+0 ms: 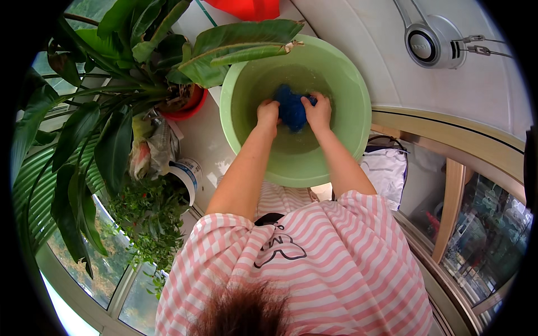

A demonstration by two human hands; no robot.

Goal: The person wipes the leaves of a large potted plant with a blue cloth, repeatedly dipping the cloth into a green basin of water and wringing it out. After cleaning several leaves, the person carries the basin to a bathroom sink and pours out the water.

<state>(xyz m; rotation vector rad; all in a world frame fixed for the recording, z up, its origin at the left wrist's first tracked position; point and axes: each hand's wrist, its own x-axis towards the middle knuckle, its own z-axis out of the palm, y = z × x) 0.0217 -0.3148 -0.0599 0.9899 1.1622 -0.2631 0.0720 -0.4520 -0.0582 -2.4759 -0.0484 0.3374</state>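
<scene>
A dark blue wet cloth [293,110] lies bunched between my hands, partly in the water of a large light-green plastic basin [298,174]. At the cloth's left edge, my left hand [268,113] grips it with the fingers bent around it. My right hand [318,110] pinches the cloth's right side, thumb towards the middle. The water [300,145] looks slightly cloudy and has a few small bubbles. Some fingertips are hidden by the cloth and the water.
A broad plant leaf [252,40] overhangs the basin's far left rim. Its red pot [187,107] stands to the left, near plastic bags [153,153] and a white bucket [187,172]. At right are a white bag [384,172] and a sliding-door frame [449,210].
</scene>
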